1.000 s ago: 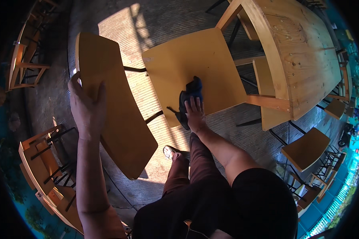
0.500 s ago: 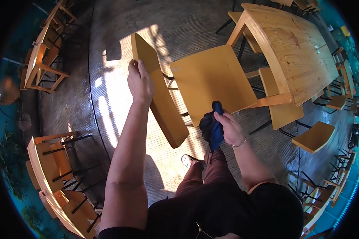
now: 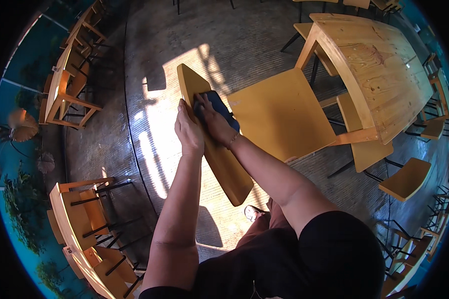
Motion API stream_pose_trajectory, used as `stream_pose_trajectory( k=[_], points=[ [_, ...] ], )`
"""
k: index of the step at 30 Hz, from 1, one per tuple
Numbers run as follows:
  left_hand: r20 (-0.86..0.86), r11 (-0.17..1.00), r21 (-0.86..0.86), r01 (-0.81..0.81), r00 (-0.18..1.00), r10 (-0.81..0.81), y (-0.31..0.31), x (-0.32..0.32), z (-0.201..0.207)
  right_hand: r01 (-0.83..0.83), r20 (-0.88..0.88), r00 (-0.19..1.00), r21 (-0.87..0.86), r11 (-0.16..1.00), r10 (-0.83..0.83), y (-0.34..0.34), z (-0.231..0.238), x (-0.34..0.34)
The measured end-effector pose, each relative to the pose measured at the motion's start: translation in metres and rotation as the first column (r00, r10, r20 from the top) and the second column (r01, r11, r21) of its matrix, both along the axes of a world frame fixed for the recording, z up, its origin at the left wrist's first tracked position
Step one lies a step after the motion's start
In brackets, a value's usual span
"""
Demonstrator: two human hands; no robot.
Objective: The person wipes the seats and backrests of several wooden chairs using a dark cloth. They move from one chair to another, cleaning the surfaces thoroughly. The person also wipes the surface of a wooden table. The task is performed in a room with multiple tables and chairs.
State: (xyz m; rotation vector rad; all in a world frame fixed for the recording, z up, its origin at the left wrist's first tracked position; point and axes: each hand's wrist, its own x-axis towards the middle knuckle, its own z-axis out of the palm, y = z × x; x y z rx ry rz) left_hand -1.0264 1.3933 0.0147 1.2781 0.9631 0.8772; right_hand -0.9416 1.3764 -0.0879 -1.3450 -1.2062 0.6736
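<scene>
A yellow wooden chair stands in front of me, its backrest on the left and its broad seat to the right. My left hand lies along the backrest's outer side, fingers stretched out and thumb near the upper edge; part of the fingers is hard to see. Across the inner face of the backrest, my right hand presses a dark blue cloth flat against the wood. Some of the cloth is covered by that hand.
A wooden table stands at the right, with a small chair nearby. More tables with chairs line the left, such as one table. Sunlight falls on the ribbed floor. Plants hang along the far left.
My right hand has moved left and up with the cloth, from above the seat's near edge to the backrest's inner face. My left hand stays at the backrest; the view has shifted slightly.
</scene>
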Motion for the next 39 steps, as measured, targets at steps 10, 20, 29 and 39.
stream_pose_trajectory(
  k=[10,20,29,39],
  points=[
    [-0.16,0.998,0.056,0.002,0.987,0.007,-0.002,-0.002,0.005,-0.002,-0.338,0.931,-0.38,0.925,-0.137,0.074,-0.105,0.032],
    [0.003,1.0,0.0,-0.026,1.0,0.026,0.006,-0.008,-0.023,-0.341,-0.043,0.94,-0.191,0.921,0.339,-0.18,0.027,-0.039],
    [-0.216,0.993,-0.097,-0.07,0.975,0.047,0.013,-0.023,-0.04,0.012,-0.137,0.99,0.182,0.983,0.013,0.069,0.033,0.029],
    [-0.078,0.968,-0.096,-0.23,0.972,0.223,0.005,-0.015,-0.027,0.072,0.273,0.962,-0.171,0.983,-0.023,0.027,0.059,-0.011]
  ],
)
